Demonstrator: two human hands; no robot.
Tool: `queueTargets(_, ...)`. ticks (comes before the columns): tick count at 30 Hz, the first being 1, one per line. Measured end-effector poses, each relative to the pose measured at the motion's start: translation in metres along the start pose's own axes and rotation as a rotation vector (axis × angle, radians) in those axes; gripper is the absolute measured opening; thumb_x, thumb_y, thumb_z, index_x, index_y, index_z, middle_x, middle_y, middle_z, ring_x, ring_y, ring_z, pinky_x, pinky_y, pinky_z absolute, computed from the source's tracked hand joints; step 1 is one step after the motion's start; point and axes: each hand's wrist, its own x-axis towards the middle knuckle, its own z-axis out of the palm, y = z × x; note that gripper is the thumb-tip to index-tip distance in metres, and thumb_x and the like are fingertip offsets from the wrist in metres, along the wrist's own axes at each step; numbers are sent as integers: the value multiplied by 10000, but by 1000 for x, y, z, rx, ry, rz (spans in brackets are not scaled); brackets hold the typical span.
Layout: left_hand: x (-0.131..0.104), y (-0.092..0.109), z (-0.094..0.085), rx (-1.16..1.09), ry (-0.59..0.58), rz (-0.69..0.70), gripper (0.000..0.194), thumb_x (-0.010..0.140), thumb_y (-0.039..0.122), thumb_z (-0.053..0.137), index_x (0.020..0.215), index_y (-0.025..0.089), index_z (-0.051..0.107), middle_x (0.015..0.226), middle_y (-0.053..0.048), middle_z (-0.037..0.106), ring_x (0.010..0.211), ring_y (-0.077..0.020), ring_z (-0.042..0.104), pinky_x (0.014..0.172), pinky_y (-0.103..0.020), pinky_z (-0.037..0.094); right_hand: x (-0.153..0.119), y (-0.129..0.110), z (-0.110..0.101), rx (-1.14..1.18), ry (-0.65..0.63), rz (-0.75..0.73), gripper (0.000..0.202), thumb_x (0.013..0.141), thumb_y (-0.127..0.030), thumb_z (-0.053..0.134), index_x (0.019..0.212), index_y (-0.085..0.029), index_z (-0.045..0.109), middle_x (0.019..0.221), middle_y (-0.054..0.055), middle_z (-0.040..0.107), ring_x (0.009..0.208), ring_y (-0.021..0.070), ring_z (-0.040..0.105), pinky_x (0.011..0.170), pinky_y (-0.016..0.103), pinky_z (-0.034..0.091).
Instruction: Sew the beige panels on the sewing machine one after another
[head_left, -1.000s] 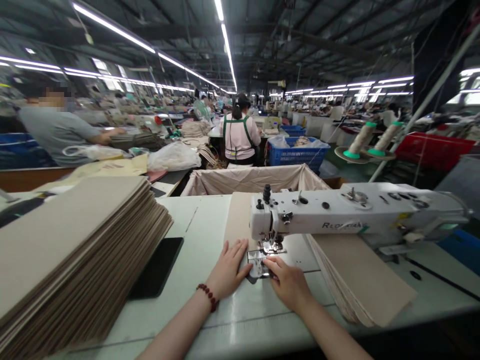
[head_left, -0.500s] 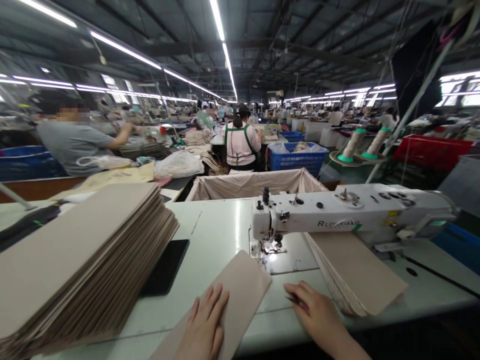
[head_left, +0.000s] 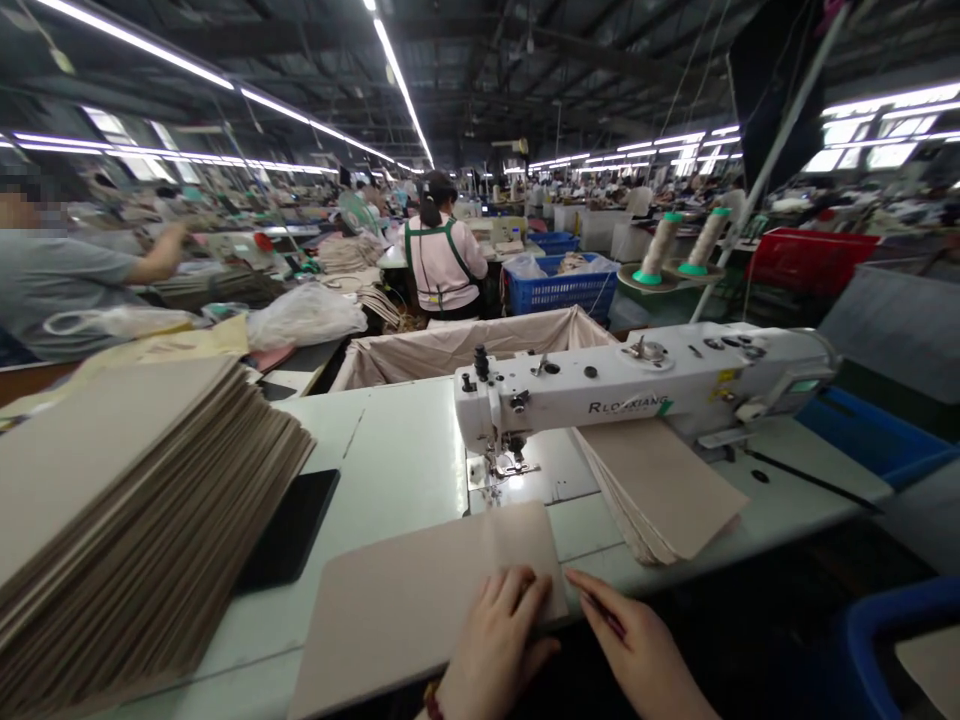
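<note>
A flat beige panel (head_left: 420, 580) with rounded corners lies on the pale green sewing table (head_left: 390, 440), just in front of the sewing machine's presser foot (head_left: 517, 468). My left hand (head_left: 499, 630) rests palm down on the panel's right part, fingers laid on it, gripping nothing. Close to the panel's right edge is my right hand (head_left: 637, 640), its fingers closed around a small dark tool (head_left: 606, 618), mostly hidden, of a kind I cannot make out. The white sewing machine (head_left: 600, 385) stands beyond both hands, with several stacked beige panels (head_left: 667, 485) under its arm.
A tall stack of beige panels (head_left: 150, 500) fills the table's left side, beside a flat black object (head_left: 289, 530). A cloth-lined bin (head_left: 465, 345) adjoins the far edge. Thread cones (head_left: 660, 250) stand behind the machine. A blue container (head_left: 862, 640) is at lower right. Co-workers sit farther off.
The panel has turned from a slant to lie more crosswise along the table's front. My left hand has moved right with it, nearer my right hand. The camera view has swung right.
</note>
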Motion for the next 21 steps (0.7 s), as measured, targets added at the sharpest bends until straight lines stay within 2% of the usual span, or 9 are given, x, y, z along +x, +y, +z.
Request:
queueTargets(2,-1,8,16,31,39,61,341,834,163,695,1150,240,594,1018,-45,619,928,-248,581,832,-401,518,-5,5,4,-62,-34,-17,350,950,-322,456,1272,-327,593,1212,7,667,1089,202,629,945,303,481)
queueTargets(5,-2,11,23,-9,126,120,196,892,127,599,1068,213,611,976,-49,636,926,-236,581,825,-373,523,-7,11,10,-157,-26,-31,381,934,-264,460,1281,-366,577,1181,-18,683,1023,198,659,889,302,504)
queueTargets(8,-2,11,19,-42,181,118,221,927,112,498,1092,211,606,1002,-68,638,954,-234,588,828,-366,541,-4,12,13,-175,2,-32,395,928,-241,453,1283,-371,569,1153,-21,694,993,191,670,859,290,509)
queueTargets(14,-3,14,16,-66,155,124,213,906,96,461,1005,216,607,1069,-85,642,1090,-252,593,882,-385,559,-7,13,11,-197,42,-40,326,956,-306,442,1255,-334,568,1079,-6,711,968,179,675,823,254,511)
queueTargets(18,-6,14,17,-74,147,102,189,937,125,450,1066,201,565,1114,-99,644,1100,-241,615,894,-373,568,-19,19,12,-410,159,-38,264,977,-402,382,1032,-230,575,873,32,700,756,201,693,651,268,521)
queueTargets(21,-9,12,17,-85,152,127,175,959,150,434,1078,202,552,1133,-102,648,1155,-246,595,922,-368,557,-27,28,22,-575,142,-145,284,996,-376,316,946,-215,545,790,36,666,661,201,684,555,262,496)
